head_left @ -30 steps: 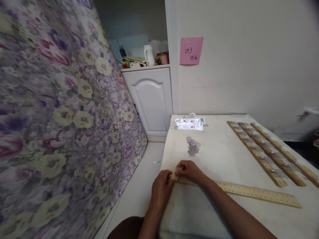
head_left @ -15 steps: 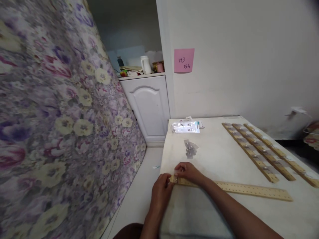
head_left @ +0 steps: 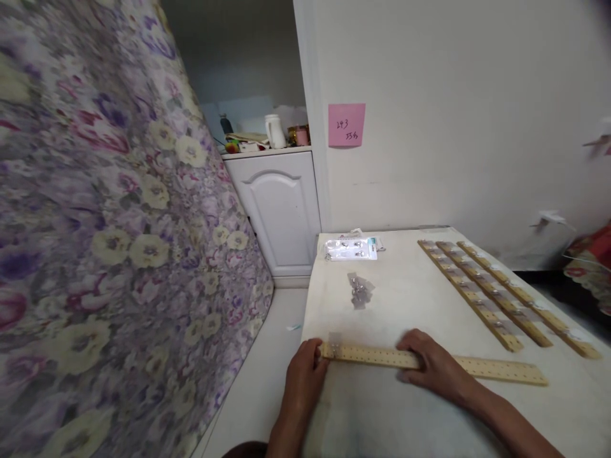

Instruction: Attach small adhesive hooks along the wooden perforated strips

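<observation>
A long pale wooden strip [head_left: 370, 356] with rows of small holes lies across the table near its front. My left hand [head_left: 306, 369] is closed on the strip's left end, thumb and fingers pinching it. My right hand [head_left: 432, 366], slightly blurred, straddles the strip right of its middle, fingers at the far edge and thumb at the near one. Close to the left end, a small earring on a clear plastic card [head_left: 335, 343] sits on the strip. Beyond it lies a loose pile of similar small cards [head_left: 359, 291].
Three wooden strips [head_left: 470, 296] carrying rows of such cards lie at the right of the table [head_left: 405, 299]. A clear package [head_left: 351, 249] lies at the back edge. A floral curtain [head_left: 143, 254] hangs left; a pink note [head_left: 346, 124] is on the wall.
My right hand has left the small card near the strip's left end and moved right, onto the strip's middle. The card there is now uncovered. My left hand stays at the end.
</observation>
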### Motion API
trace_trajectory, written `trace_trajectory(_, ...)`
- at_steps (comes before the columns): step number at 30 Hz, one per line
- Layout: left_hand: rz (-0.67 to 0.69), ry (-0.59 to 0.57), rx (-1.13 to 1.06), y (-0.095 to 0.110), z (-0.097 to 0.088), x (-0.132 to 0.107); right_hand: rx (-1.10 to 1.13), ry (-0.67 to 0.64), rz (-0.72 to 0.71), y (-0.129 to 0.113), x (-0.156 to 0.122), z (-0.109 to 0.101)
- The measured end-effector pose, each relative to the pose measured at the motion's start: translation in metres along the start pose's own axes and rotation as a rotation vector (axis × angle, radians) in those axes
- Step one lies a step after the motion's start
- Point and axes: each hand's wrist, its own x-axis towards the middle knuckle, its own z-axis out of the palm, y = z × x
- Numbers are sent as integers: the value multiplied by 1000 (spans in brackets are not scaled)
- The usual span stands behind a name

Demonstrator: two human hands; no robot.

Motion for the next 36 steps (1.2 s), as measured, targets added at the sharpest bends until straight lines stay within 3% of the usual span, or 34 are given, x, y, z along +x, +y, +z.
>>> trace_trajectory(5, -18, 38, -6, -2, 3, 2, -126, 32, 64, 16, -24, -14)
trace_trajectory(13, -22, 121, -35, 5, 5, 11, -112, -19, 158, 5, -21, -20)
trace_trajectory(20, -19, 254, -155, 1, 12, 36, -116, 70, 249, -9, -19, -3)
trace_trajectory(28, -49, 254, -220, -11, 26, 56, -97, 143, 299, -26, -20, 18)
trace_trajectory(32, -53, 255, -243, -12, 29, 55, 44, 110, 288, -16, -11, 19)
trace_trajectory(36, -53, 274, -250, -13, 27, 50, 205, 122, 228, -3, 23, 16)
